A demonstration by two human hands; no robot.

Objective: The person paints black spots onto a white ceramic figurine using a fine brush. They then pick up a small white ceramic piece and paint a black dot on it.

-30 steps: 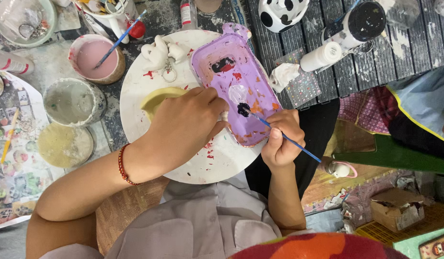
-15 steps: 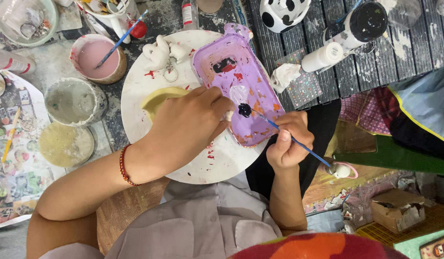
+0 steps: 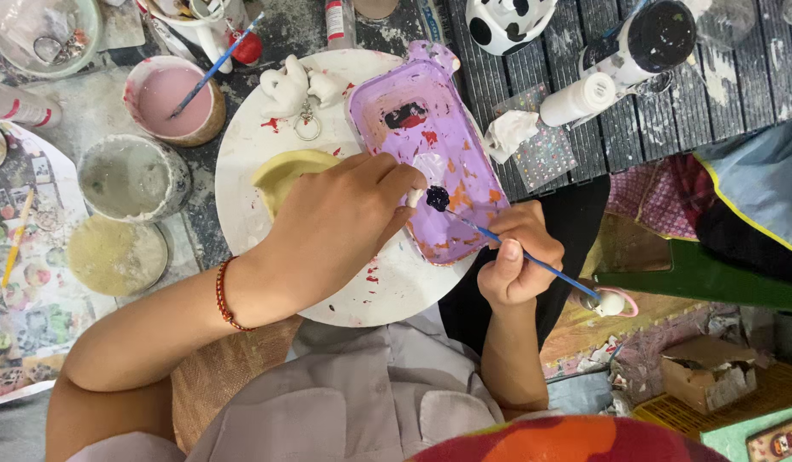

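Observation:
My left hand (image 3: pixel 336 231), with a red bead bracelet at the wrist, rests on a round white board (image 3: pixel 242 231). Its fingertips pinch a small white piece at the edge of a purple paint tray (image 3: pixel 396 94). Partly under that hand lies a yellow plaster piece (image 3: pixel 280 175). My right hand (image 3: pixel 516 257) grips a thin blue paintbrush (image 3: pixel 541 267). The brush tip sits in a dark blob of paint on the tray, close to my left fingertips. Red and orange smears mark the tray and the board.
A white plaster figure with a key ring (image 3: pixel 284 85) lies on the board's far side. To the left stand a pink paint cup (image 3: pixel 169 94) with a brush, a grey cup (image 3: pixel 130 175) and a tan lid (image 3: pixel 113 257). A white bottle (image 3: pixel 580 98) and a spotted figure (image 3: pixel 507 21) are further right.
My right hand has shifted slightly right and toward me, with the brush tip still in the dark paint. My left hand has stayed in place.

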